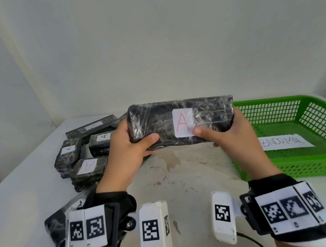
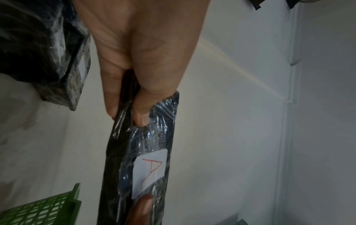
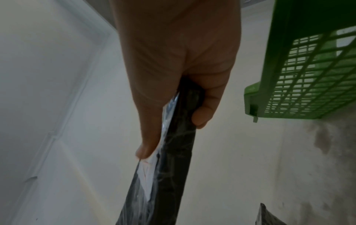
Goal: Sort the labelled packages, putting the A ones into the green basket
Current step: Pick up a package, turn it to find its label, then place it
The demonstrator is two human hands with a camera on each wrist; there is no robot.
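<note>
Above the middle of the table [image 1: 190, 179], a black wrapped package [image 1: 158, 119] with a red A label [image 1: 183, 125] is held up at both ends: the left hand [image 1: 129, 150] and right hand [image 1: 235, 138] each curl round an end, thumbs on the front. The green basket [image 1: 287, 170] waits at three o'clock. The shiny wrap looks slippery; if one hand lets go early, the package could tip and drop short of the rim. More packages [image 1: 84, 166] lie at nine o'clock.

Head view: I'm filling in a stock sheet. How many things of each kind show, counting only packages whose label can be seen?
Labelled packages: 5 (one held, four in the pile; others may be hidden)
Green basket: 1
Paper sign in the basket: 1
Total: 7
</note>
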